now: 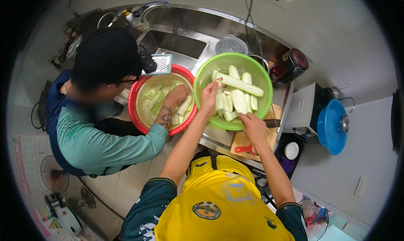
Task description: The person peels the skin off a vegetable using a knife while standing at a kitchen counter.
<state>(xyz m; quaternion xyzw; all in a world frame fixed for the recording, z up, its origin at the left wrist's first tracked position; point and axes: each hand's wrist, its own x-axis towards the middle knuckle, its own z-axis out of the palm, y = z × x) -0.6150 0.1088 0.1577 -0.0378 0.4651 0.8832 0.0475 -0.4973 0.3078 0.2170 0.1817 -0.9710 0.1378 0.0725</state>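
A light green basin (pixel 202 114) lies before me, filled with several long peeled pieces of pale green gourd (pixel 240 83). My left hand (pixel 209 98) is over its left side, thumb and fingers around an upright gourd piece (pixel 219 98). At the near rim, my right hand (pixel 253 127) has its fingertips on the lower end of a wide gourd piece (pixel 239 101); whether they grip it is hard to see. Under the right forearm, a red-handled peeler (pixel 244 149) rests on a wooden cutting board (pixel 238 140), with a dark knife (pixel 273 123) beside the basin.
At left, a co-worker's hand (pixel 177 95) reaches into a red-rimmed basin (pixel 134 114) of shredded and whole gourd. A grater (pixel 163 64) stands at its far rim. Behind are a steel sink (pixel 176 45) and grey lid (pixel 232 45); a blue basin (pixel 329 127) is at right.
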